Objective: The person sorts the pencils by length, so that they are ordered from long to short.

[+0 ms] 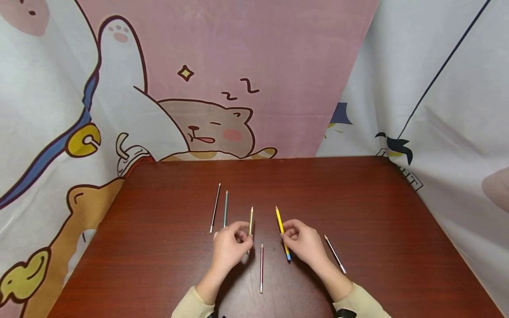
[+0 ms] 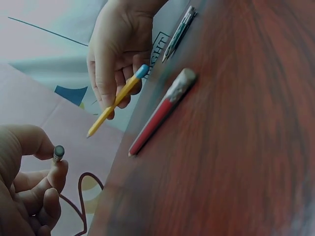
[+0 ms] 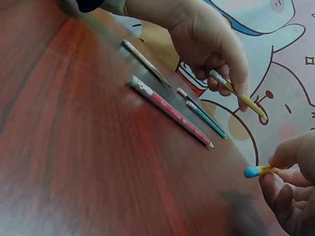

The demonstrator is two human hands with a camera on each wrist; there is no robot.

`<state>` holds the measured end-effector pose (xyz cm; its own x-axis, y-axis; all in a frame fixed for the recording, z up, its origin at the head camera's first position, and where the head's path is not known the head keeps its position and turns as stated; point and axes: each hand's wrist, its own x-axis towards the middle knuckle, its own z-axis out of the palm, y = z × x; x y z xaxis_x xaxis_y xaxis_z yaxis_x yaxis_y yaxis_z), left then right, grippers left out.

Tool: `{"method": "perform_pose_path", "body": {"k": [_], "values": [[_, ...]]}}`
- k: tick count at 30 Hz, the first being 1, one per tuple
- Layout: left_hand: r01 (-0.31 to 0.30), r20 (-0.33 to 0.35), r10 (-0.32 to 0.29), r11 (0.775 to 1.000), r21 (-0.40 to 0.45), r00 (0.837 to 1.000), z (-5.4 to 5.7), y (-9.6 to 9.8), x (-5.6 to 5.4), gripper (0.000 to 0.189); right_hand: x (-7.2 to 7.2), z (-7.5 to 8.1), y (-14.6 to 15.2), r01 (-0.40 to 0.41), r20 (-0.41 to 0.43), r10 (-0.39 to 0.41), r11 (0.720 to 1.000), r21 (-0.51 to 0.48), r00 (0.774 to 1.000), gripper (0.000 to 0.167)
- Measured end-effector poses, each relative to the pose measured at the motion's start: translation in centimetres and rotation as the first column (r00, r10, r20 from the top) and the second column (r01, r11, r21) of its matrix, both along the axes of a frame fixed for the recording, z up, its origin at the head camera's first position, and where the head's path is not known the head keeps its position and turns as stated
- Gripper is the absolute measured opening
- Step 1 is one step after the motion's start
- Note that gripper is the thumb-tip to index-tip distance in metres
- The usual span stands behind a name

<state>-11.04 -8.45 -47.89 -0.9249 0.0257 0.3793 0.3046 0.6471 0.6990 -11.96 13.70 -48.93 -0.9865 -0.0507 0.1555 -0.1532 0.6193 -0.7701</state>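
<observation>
Left hand [image 1: 230, 247] is pinching the gold pencil [image 1: 251, 219], just left of and beyond the red pencil [image 1: 261, 267]; right hand [image 1: 305, 242] is pinching the blue-ended yellow pencil [image 1: 279, 218], right of and beyond it. Red one is lying loose, tip pointing forward, near-parallel to the gold; left hand is sitting nearer.

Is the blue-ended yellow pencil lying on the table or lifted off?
Lifted off: the right hand pinches the yellow pencil, and the left wrist view shows it clear of the table, with curtain behind.
</observation>
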Motion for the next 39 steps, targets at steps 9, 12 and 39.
{"method": "perform_pose_path", "body": {"k": [9,12,39], "values": [[-0.03,0.061,0.029,0.999,0.02,0.998,0.5,-1.8,0.1,0.023,-1.5,-0.1,-1.9,-0.043,0.034,0.046,0.995,-0.096,0.998,0.03],[-0.038,0.067,0.037,0.999,0.023,0.997,0.5,-2.6,0.2,0.024,-2.0,-0.1,-2.5,-0.047,0.03,0.05,0.993,-0.109,0.998,0.032],[-0.071,0.212,0.055,0.995,0.066,0.976,1.3,-7.9,0.4,0.025,-6.6,-0.6,-8.8,-0.061,0.06,0.063,0.998,-0.034,0.996,0.036]]}}
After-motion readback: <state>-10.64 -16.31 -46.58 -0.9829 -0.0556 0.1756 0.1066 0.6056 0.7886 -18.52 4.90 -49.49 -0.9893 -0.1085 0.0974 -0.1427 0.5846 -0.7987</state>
